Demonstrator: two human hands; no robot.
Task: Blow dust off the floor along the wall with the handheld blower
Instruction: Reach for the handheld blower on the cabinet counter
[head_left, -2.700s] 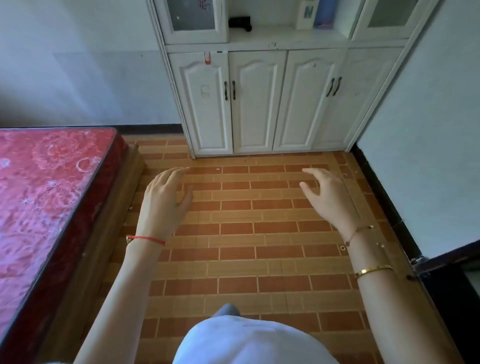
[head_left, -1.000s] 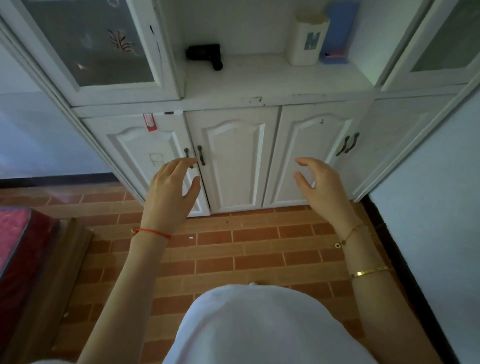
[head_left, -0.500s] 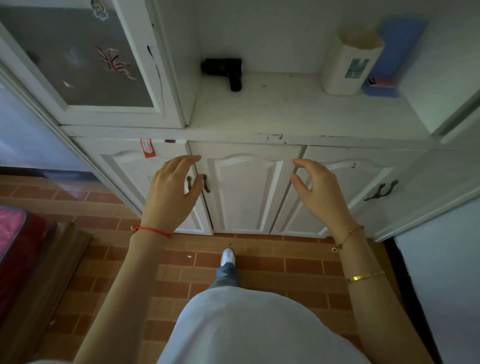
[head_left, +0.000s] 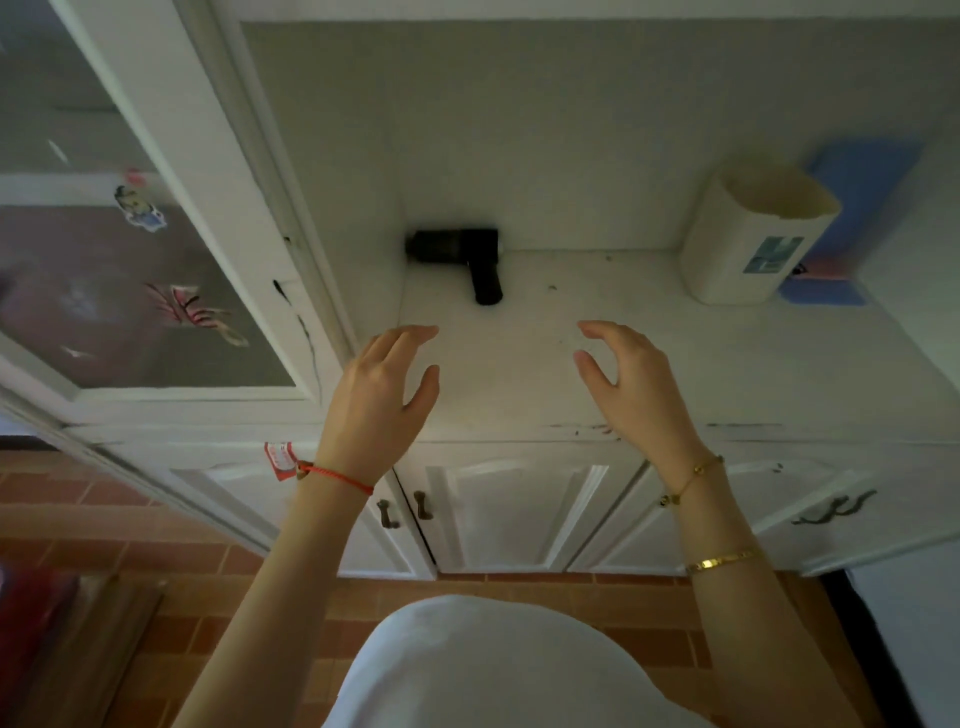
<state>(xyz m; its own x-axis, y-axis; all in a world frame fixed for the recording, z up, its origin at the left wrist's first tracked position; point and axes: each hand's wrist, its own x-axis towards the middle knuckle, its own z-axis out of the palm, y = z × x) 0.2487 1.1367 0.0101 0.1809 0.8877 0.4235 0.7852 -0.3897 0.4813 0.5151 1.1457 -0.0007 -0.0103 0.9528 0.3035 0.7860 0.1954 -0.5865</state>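
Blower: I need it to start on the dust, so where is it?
In the head view the blower lies at the back left of the cabinet shelf, against the wall, beyond the left hand.

We had one head-worn wide-angle view, looking forward and down from close above the white cabinet counter (head_left: 675, 364), with brick floor (head_left: 156, 561) at the frame's lower edge.

We hold our left hand (head_left: 382, 395) and right hand (head_left: 631, 387) empty, fingers spread, above the white shelf (head_left: 519, 374), just short of the black blower (head_left: 460, 260) lying at its back, a white container (head_left: 748, 249) to the blower's right.
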